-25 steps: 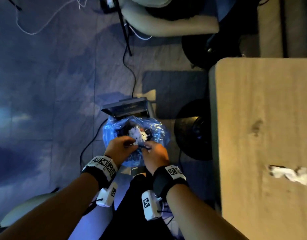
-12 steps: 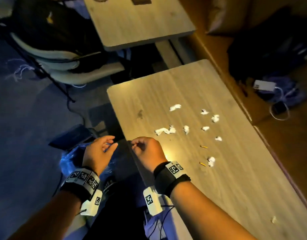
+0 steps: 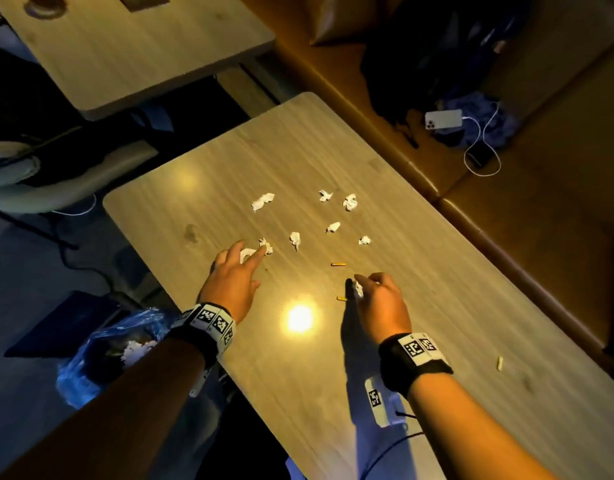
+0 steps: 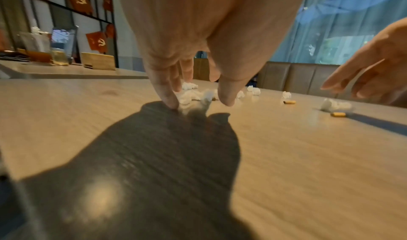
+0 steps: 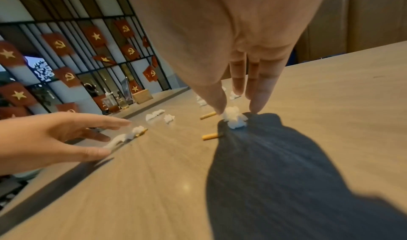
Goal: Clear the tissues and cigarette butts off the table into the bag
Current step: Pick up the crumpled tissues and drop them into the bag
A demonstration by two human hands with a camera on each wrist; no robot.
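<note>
Near the tabletop's left edge, my left hand point(image 3: 231, 284) reaches, fingers spread, over a torn tissue point(image 3: 260, 249), holding nothing. My right hand point(image 3: 380, 299) brackets a small tissue wad point(image 5: 234, 119) with thumb and fingertips, not yet pinching, a cigarette butt point(image 3: 341, 298) just beside it. Best to close on each together, then carry both to the bag point(image 3: 101, 355) below the left edge.

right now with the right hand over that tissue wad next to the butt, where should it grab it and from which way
Pinch the crumpled tissue wad across its middle, coming straight down from above. It sits as a small soft lump on the table, and the right hand's thumb and fingertips already flank it. Keep the pinch off the cigarette butt lying beside it, apart from the wad.
</note>
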